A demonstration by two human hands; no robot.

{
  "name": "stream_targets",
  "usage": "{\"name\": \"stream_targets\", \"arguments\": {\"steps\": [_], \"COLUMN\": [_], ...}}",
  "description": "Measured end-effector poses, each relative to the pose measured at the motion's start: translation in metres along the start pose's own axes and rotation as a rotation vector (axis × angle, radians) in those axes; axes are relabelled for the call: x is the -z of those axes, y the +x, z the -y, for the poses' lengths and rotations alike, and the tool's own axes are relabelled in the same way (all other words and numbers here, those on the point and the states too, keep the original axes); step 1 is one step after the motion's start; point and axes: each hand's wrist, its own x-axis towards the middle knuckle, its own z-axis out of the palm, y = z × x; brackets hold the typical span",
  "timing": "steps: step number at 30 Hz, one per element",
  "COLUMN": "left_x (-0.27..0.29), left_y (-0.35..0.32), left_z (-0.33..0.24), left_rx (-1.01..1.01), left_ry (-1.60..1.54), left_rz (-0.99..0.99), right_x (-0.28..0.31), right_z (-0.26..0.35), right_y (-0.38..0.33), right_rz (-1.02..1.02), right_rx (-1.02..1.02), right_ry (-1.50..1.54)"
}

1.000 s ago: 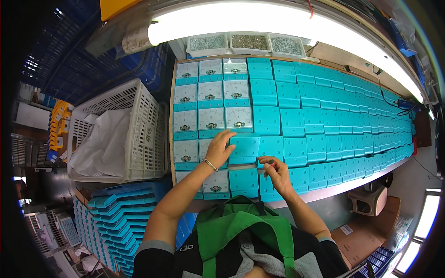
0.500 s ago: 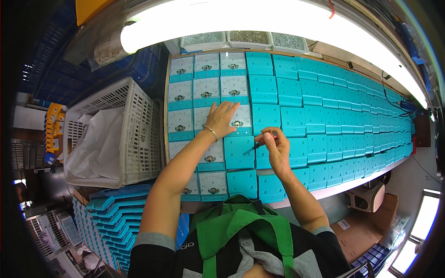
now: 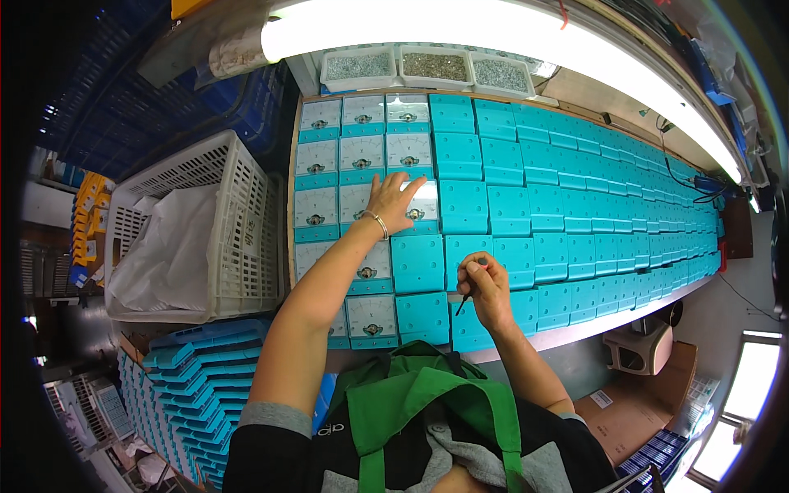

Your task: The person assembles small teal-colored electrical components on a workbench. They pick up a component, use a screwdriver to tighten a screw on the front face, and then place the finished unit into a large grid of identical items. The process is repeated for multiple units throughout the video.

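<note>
My left hand (image 3: 393, 204) lies with fingers spread over a panel meter (image 3: 424, 212) with a white dial and a teal lower edge. Several like meters (image 3: 362, 154) stand in rows to its left and beyond it. In my right hand (image 3: 490, 294) is a slim dark screwdriver (image 3: 460, 307), its shaft slanting down toward me and a bit of red showing by the thumb. That hand hovers over the rows of teal housings (image 3: 417, 264), which fill the table to the right. Part of the screwdriver's handle is hidden by my fingers.
Three white trays of small metal parts (image 3: 436, 67) line the far edge beneath a bright tube lamp (image 3: 493, 33). A white plastic crate (image 3: 218, 246) with sheeting stands left. Stacked teal parts (image 3: 197, 386) sit near left; a cardboard box (image 3: 633, 411) is at lower right.
My right hand has come nearer to me, and the screwdriver's shaft has swung from pointing left to pointing downward. My left hand stays on the same meter; the whole view has shifted slightly.
</note>
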Motion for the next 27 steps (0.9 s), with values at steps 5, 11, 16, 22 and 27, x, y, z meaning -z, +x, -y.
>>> {"name": "stream_targets", "arguments": {"steps": [5,11,16,22,27], "left_x": [0.042,0.041,0.067,0.082,0.096], "left_y": [-0.045,-0.110,-0.141,-0.167,-0.194], "left_z": [-0.034,-0.074,-0.067,-0.092,-0.110], "left_rx": [-0.204,-0.174,-0.162,-0.212,-0.250], "left_ry": [-0.471,-0.825,-0.789,-0.661,-0.715], "left_rz": [-0.272,-0.171,-0.051,-0.021,-0.072], "right_x": [0.015,0.019,0.045,0.044,0.020], "right_z": [0.000,-0.019,-0.008,-0.016,-0.006], "right_y": [-0.008,-0.023,-0.027,-0.040,-0.076], "right_rz": [-0.064,0.228,0.124,-0.115,0.433], "right_rx": [-0.130,-0.494,-0.208,0.409,-0.163], "right_ry": [0.129,0.516,-0.594,-1.611,-0.517]}}
